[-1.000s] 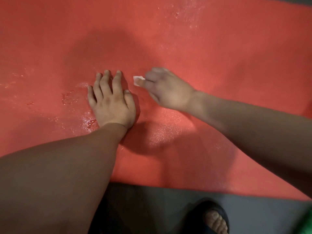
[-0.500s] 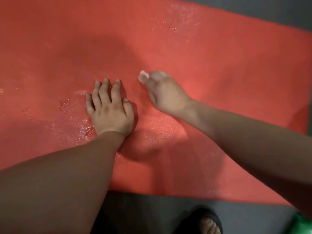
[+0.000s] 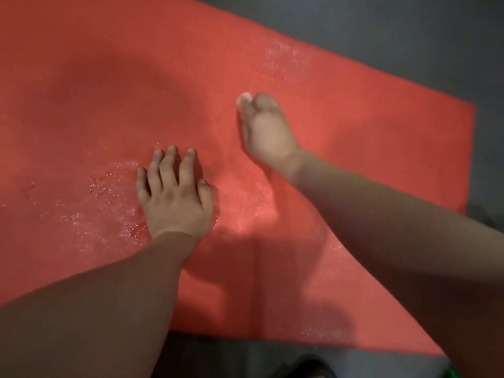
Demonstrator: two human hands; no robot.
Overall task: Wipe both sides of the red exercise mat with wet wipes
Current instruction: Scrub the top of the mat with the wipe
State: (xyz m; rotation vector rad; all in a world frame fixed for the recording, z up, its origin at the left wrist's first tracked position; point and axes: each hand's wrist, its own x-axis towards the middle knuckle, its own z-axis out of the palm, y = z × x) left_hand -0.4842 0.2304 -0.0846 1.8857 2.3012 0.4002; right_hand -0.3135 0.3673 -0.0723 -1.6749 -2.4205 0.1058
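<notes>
Mat: the red mat (image 3: 354, 137) is laid flat on the grey floor (image 3: 409, 36) and fills most of the view. Its right short end and near long edge are seen; its left end is cut off by the frame.
Long axis: taken to run left to right across the view, slanting down toward the right.
Left hand: the left hand (image 3: 174, 197) is set palm down about midway across the mat's width, fingers straight and spread. Nothing is held. It is judged to be pinning the mat.
Right hand: the right hand (image 3: 266, 126) is placed on the mat farther from the near edge and nearer the right end than the left hand, apart from it. Its fingers are curled round a small white wipe (image 3: 243, 99), of which only a corner is seen past the fingertips. Contact of the wipe with the mat is hidden under the hand.
Wet patches: glinting wet patches (image 3: 103, 186) are noted on the mat left of the left hand, between the two hands, and by the mat's far edge.
Step in hand: wiping of the upper face is judged under way; the other face is not seen.
Key relation: the stretch of mat without sheen lies right of the wipe, along the long axis toward the right short end. The right hand is the nearer to it.
Risk: the mat may creep or ruck if the left hand's pressure is eased.
</notes>
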